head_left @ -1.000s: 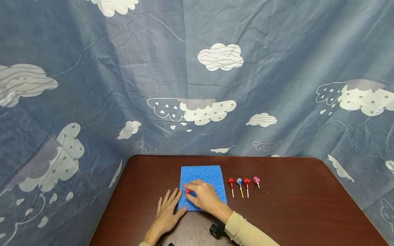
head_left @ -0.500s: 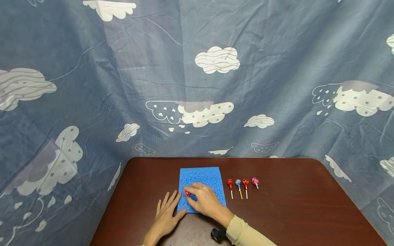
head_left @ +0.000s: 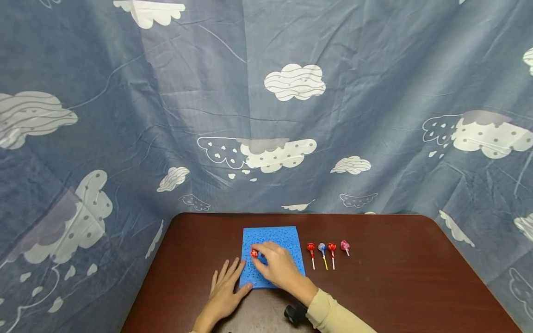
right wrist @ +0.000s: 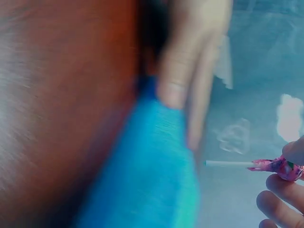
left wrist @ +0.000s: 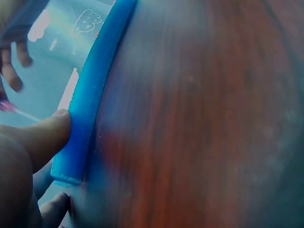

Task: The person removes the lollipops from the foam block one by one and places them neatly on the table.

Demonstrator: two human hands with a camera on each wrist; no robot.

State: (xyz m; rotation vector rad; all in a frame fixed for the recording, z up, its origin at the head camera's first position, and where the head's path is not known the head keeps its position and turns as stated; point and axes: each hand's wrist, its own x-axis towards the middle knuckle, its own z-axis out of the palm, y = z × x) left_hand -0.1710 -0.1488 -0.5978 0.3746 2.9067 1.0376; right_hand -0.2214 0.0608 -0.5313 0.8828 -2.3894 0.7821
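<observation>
My right hand (head_left: 281,267) pinches a red-wrapped lollipop (head_left: 254,253) by its candy head, over a pitted blue foam block (head_left: 276,233). In the right wrist view the lollipop (right wrist: 285,168) has its white stick bare, the stick's end apart from the foam block (right wrist: 147,175). My left hand (head_left: 225,289) lies spread at the block's left side. Up close in the left wrist view, the thumb of the left hand (left wrist: 19,152) touches the edge of the foam block (left wrist: 95,85). My right fingers hide part of the block's top in the head view.
Right of the block, several lollipops lie in a row: a red one (head_left: 311,247), a blue one with a yellow stick (head_left: 322,248), another red one (head_left: 331,248) and a pink one (head_left: 344,245). A cloud-print curtain (head_left: 266,106) surrounds the brown table (head_left: 395,277).
My right hand has raised the lollipop a little from the foam block, so more of its head shows. My left hand stays where it was; the head view has shifted slightly.
</observation>
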